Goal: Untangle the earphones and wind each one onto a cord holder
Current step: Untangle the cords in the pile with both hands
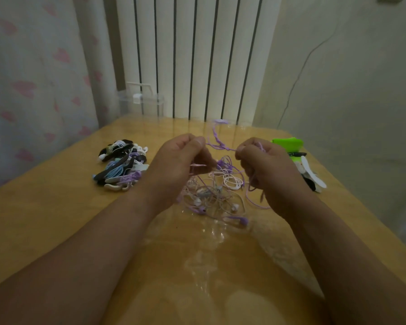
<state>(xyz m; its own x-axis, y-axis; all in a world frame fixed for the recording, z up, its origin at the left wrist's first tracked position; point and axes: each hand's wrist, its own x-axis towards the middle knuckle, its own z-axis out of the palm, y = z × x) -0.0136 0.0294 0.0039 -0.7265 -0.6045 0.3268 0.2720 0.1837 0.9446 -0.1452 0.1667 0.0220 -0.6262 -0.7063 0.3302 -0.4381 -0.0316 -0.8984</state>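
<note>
A tangle of purple, pink and white earphones [217, 195] lies on the glossy wooden table [56, 219], between and just below my hands. My left hand [181, 165] pinches a purple cord at thumb and forefinger. My right hand [265, 170] pinches the same purple cord [220, 146], which runs short and taut between the two hands. More purple cord loops hang from my right hand down to the tangle. A purple earbud [240, 220] lies at the near edge of the tangle.
A pile of earphones wound on cord holders [121, 165] sits at the left. Loose cord holders, green, white and black [300, 160], lie at the right edge. A clear plastic box [141, 102] stands at the back by the radiator.
</note>
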